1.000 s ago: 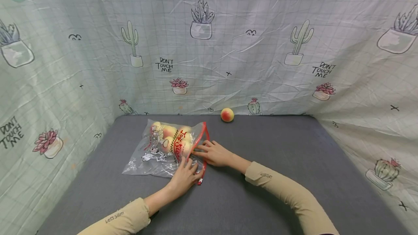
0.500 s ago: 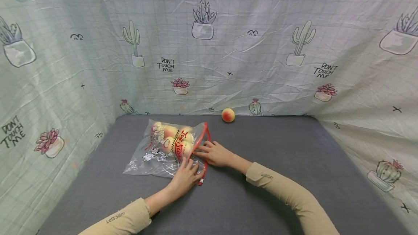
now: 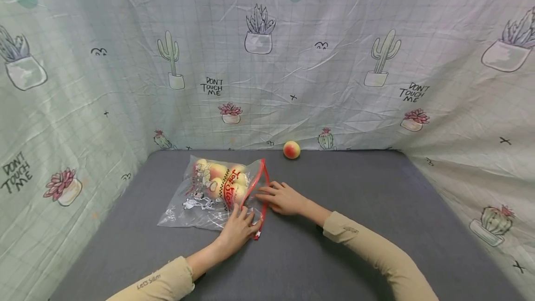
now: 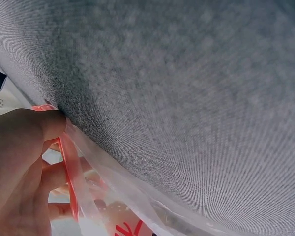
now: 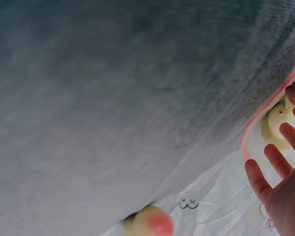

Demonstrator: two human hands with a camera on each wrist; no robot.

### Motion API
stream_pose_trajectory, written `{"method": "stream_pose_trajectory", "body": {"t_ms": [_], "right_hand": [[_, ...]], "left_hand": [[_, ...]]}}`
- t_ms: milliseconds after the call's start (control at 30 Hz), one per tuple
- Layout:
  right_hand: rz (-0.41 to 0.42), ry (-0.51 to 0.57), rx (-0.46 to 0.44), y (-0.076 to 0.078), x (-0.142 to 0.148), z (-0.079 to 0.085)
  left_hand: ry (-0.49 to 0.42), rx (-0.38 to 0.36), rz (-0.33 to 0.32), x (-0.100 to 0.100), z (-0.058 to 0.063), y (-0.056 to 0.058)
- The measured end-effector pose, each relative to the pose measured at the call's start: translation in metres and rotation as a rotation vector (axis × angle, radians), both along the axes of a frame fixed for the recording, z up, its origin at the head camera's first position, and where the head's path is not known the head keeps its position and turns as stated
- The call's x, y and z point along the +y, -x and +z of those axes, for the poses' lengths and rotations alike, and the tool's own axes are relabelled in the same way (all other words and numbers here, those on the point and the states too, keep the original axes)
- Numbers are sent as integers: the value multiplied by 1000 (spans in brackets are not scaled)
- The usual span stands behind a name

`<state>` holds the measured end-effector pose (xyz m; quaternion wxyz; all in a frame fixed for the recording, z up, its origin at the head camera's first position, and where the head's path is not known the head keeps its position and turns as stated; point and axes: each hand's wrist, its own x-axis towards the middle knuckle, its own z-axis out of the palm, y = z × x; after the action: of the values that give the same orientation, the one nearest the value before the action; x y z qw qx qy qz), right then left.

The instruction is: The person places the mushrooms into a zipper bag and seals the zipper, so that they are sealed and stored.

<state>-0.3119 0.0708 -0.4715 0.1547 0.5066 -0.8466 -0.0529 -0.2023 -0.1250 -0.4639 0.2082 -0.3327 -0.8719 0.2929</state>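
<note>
A clear zip bag [image 3: 175, 212] with a red-edged mouth lies on its side, the mouth facing right. Several peaches [image 3: 217, 171], yellow and red, are inside it. My left hand [image 3: 237, 232] pinches the near part of the mouth; in the left wrist view, the thumb and fingers [image 4: 54, 174] hold the red edge [image 4: 69, 172]. At the mouth, my right hand [image 3: 286, 199] has its fingers apart and nothing in them, the fingertips just within the opening. The right wrist view shows those fingers [image 5: 280, 160] spread before the peaches [image 5: 280, 123] in the bag.
One loose peach [image 3: 291, 150] sits at the back edge of the grey table [image 3: 355, 189], beyond my right hand. A cactus-print cloth [image 3: 292, 73] hangs behind the table and along both sides.
My right hand has drawn back a little to the right, its fingers now farther out of the bag's mouth. The left hand, the bag and the loose peach have stayed in place.
</note>
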Motion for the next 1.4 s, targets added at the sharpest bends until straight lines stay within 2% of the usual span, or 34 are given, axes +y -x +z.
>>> {"method": "stream_pose_trajectory", "body": {"t_ms": [333,567,967,1233,1400], "right_hand": [[-61,62,-86,7,18,2],[-97,94,-78,16,29,2],[-163,143,-51,28,41,2],[-251,173,-33,40,47,1],[-367,205,-33,47,48,2]], "left_hand": [[-11,13,-6,0,-1,0],[4,17,-17,0,-3,1],[-2,14,-10,0,0,3],[-20,12,-22,0,0,3],[-18,9,-22,0,-1,2]]}}
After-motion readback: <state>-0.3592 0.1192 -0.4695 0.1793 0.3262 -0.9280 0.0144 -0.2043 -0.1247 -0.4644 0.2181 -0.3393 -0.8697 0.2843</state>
